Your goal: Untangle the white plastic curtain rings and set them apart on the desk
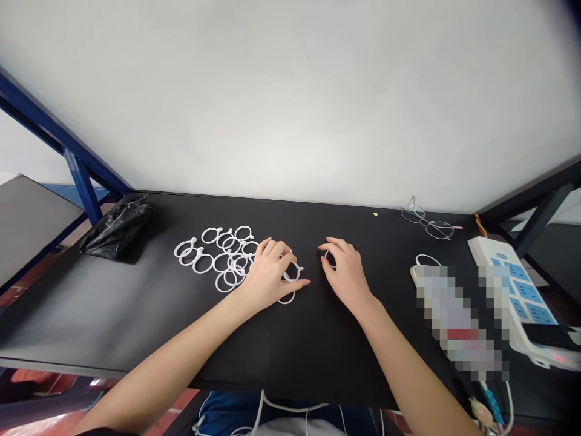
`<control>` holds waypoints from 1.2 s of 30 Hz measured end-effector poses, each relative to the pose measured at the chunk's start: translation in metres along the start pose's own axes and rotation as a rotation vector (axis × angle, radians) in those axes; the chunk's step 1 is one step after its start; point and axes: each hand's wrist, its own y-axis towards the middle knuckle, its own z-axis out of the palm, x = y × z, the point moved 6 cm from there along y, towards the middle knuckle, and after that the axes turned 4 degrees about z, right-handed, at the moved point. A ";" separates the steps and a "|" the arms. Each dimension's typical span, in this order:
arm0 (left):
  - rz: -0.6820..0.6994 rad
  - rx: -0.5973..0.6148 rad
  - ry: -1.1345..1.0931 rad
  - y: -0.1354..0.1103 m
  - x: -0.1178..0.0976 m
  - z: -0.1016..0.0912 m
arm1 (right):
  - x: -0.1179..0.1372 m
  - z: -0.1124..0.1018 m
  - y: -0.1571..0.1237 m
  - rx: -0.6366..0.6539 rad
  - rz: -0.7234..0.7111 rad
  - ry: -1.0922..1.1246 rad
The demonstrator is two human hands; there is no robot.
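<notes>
A loose heap of white plastic split rings [222,257] lies on the black tabletop [136,327], left of centre. My left hand [270,272] sits at the heap's right edge, with its fingers curled over a white ring [293,272] and another ring [285,299] showing below the palm. My right hand [345,270] is a short way to the right, apart from the left. Its fingertips pinch a white ring [328,259], which is partly hidden by the fingers.
A crumpled black plastic bag [115,230] lies at the far left. Wire-framed glasses [429,223] lie at the back right, near a white power strip with blue panels [512,290]. A pixelated object [463,321] lies beside the strip. A white wall rises behind the table.
</notes>
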 end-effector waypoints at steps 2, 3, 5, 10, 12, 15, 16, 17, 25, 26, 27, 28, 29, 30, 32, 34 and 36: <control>0.000 -0.013 0.013 0.000 0.000 -0.001 | 0.001 0.000 0.001 0.014 0.006 0.028; -0.001 -0.016 0.016 0.000 0.000 -0.001 | 0.001 0.000 0.001 0.017 0.008 0.041; -0.003 -0.018 0.017 0.000 0.000 -0.001 | 0.002 0.000 0.002 0.016 0.007 0.069; -0.004 -0.018 0.022 0.000 0.001 0.000 | 0.004 0.000 0.003 0.011 -0.022 0.146; -0.003 -0.020 0.026 0.000 0.001 0.000 | 0.004 -0.001 0.003 0.007 -0.028 0.162; -0.001 -0.019 0.030 0.000 0.001 -0.001 | 0.004 -0.001 0.004 -0.007 -0.029 0.176; 0.000 -0.018 0.032 0.000 0.001 -0.001 | 0.004 -0.002 0.004 -0.012 -0.030 0.181; 0.000 -0.017 0.032 0.000 0.001 -0.001 | 0.004 -0.002 0.004 -0.019 -0.032 0.187; 0.006 -0.027 0.031 0.001 0.000 -0.002 | 0.012 -0.016 0.003 -0.161 -0.058 0.285; 0.007 -0.030 0.032 0.001 0.000 -0.002 | 0.014 -0.020 0.002 -0.193 -0.064 0.313; 0.008 -0.036 0.031 0.001 0.000 -0.003 | 0.015 -0.023 0.001 -0.225 -0.073 0.348; 0.009 -0.044 0.028 0.001 -0.001 -0.004 | 0.017 -0.027 0.000 -0.257 -0.082 0.391; 0.010 -0.053 0.021 0.002 -0.002 -0.005 | 0.019 -0.029 -0.001 -0.283 -0.088 0.444; 0.012 -0.063 0.010 0.002 -0.003 -0.006 | 0.021 -0.031 -0.002 -0.298 -0.089 0.508; 0.012 -0.077 -0.026 0.002 -0.005 -0.008 | 0.024 -0.030 -0.005 -0.279 -0.077 0.670; 0.007 -0.074 -0.078 0.002 -0.007 -0.009 | 0.028 -0.025 -0.007 -0.210 -0.051 0.848; -0.003 -0.058 -0.139 0.001 -0.009 -0.009 | 0.034 -0.020 -0.008 -0.127 -0.026 0.999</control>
